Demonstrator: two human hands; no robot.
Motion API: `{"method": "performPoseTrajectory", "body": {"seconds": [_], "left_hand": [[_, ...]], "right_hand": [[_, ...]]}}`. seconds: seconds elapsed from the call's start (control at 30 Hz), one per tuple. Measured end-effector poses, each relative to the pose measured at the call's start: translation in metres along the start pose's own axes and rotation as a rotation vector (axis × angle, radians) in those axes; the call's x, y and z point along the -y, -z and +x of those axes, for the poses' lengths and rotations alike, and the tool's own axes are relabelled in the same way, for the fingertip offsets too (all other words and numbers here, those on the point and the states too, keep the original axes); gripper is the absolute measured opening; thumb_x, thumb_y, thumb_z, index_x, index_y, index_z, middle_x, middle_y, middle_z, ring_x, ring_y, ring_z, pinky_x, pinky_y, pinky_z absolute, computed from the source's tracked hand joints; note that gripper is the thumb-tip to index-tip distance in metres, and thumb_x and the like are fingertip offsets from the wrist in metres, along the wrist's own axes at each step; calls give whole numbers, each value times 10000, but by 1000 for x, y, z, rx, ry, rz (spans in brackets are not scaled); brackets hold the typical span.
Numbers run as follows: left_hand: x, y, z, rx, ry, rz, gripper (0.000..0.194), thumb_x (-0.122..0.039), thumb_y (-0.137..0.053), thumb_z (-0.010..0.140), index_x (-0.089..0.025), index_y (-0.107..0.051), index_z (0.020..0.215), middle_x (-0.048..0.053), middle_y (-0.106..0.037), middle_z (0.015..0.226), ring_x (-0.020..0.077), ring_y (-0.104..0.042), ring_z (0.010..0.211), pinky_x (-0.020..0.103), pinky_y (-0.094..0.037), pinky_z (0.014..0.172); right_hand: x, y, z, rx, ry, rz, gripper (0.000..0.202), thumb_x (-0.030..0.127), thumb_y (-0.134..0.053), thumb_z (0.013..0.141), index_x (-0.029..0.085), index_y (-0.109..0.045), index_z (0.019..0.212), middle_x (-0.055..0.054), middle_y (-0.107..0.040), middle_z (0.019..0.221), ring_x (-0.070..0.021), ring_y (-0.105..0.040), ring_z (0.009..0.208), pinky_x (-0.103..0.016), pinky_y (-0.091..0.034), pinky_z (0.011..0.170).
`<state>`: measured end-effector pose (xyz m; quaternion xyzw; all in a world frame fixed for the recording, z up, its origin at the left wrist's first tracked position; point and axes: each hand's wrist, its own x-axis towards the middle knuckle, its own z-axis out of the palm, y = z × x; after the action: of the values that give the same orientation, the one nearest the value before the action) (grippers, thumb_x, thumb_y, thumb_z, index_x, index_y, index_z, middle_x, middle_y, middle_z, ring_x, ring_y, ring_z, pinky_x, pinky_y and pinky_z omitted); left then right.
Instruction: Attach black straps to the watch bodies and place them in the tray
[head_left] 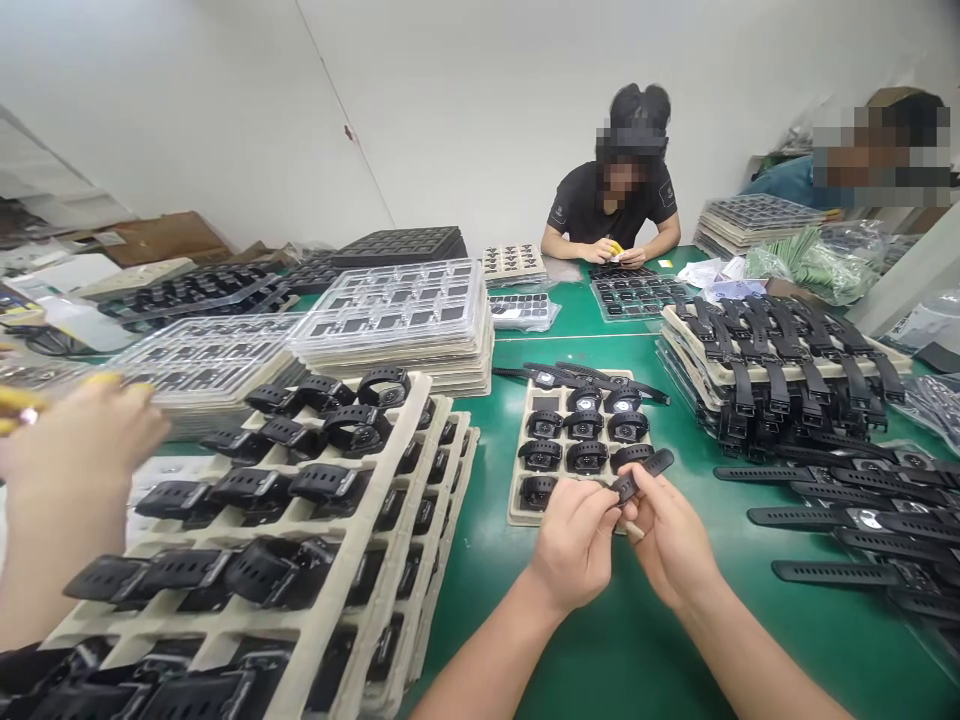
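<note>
Between my two hands is a black smartwatch with its strap [654,466] bent up, held just over the near right corner of a beige compartment tray [513,500]. My left hand [574,545] pinches the strap from the left with its fingertips. From the right, my right hand [675,540] grips the same watch, thumb and fingers closed on the band. Rows of looped black watches [585,456] sit in the tray's compartments. Several watches with straps laid out flat [577,375] lie across its far end. The watch's case is mostly hidden by my fingers.
Stacked beige trays of watches [405,500] rise at left, close to a co-worker's blurred hand [97,430]. Clear plastic trays [397,310] are piled behind. At right lie loose watches [840,572] and a tray stack draped with straps [787,345]. Another person [619,210] sits across the green table [600,660].
</note>
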<state>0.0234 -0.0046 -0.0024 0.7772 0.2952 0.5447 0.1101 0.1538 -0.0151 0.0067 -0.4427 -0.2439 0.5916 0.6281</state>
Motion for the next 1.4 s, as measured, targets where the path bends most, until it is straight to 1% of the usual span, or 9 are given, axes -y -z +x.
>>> {"method": "performPoseTrajectory", "body": {"seconds": [0.1,0.2,0.27,0.37,0.5,0.93,1.17,1.27,1.4], "left_hand": [[0,-1,-1,31,216,-164,171,-142,-503,980,-200,-664,990,60,-695,834,196,-616,780,337,-492,720],[1,-3,0,-49,655,-573,111,-299,-595,971,-206,-656,967,28,-673,829,164,-624,747,277,-494,667],[2,-5,2,-160,877,-860,195,-392,-692,915,-217,-613,947,-14,-642,799,120,-586,658,225,-459,596],[2,-6,6,-241,1000,-1132,337,-436,-801,823,-226,-583,968,-37,-635,811,92,-562,628,208,-442,608],[-1,-7,10,-259,1032,-1280,392,-417,-845,786,-224,-605,1027,-25,-657,829,96,-569,643,238,-467,686],[1,-4,9,-234,1060,-1355,362,-371,-869,763,-234,-669,1032,-44,-603,712,103,-556,648,255,-495,743],[4,-2,3,-175,833,-939,353,-448,-766,851,-224,-667,1105,60,-708,1013,217,-668,944,350,-526,905],[5,1,-1,-147,729,-670,224,-360,-732,882,-219,-677,1047,57,-706,970,213,-670,897,323,-537,826],[-1,5,-4,-31,531,-439,177,-196,-693,875,-229,-681,1048,62,-711,966,213,-675,847,316,-531,761]], "right_hand": [[1,8,0,165,201,-362,319,516,-658,925,232,-766,1024,-40,-631,848,-180,-612,748,-288,-555,650],[2,10,-1,337,390,-734,380,393,-625,952,295,-683,1314,-79,-631,1124,-237,-633,998,-349,-569,827],[2,9,-3,345,453,-853,467,333,-614,948,309,-598,1414,-67,-644,1103,-231,-641,983,-361,-566,849],[-1,7,-5,264,554,-923,447,290,-623,925,284,-605,1372,-55,-680,1080,-227,-650,946,-369,-566,854],[-5,6,-8,201,645,-954,425,256,-646,886,263,-602,1309,-52,-686,1059,-222,-647,901,-362,-575,816],[-5,6,-10,255,767,-948,409,215,-641,887,270,-564,1286,-35,-674,994,-212,-625,840,-352,-558,757],[4,10,-9,193,850,-966,326,261,-580,956,252,-631,1278,-86,-627,1085,-249,-620,972,-401,-551,824],[5,12,-7,147,882,-975,310,304,-658,918,243,-680,1221,-95,-636,1059,-260,-634,939,-419,-559,819],[4,12,-8,136,722,-878,191,328,-643,936,244,-738,1078,-81,-710,957,-241,-675,826,-373,-575,724]]}}
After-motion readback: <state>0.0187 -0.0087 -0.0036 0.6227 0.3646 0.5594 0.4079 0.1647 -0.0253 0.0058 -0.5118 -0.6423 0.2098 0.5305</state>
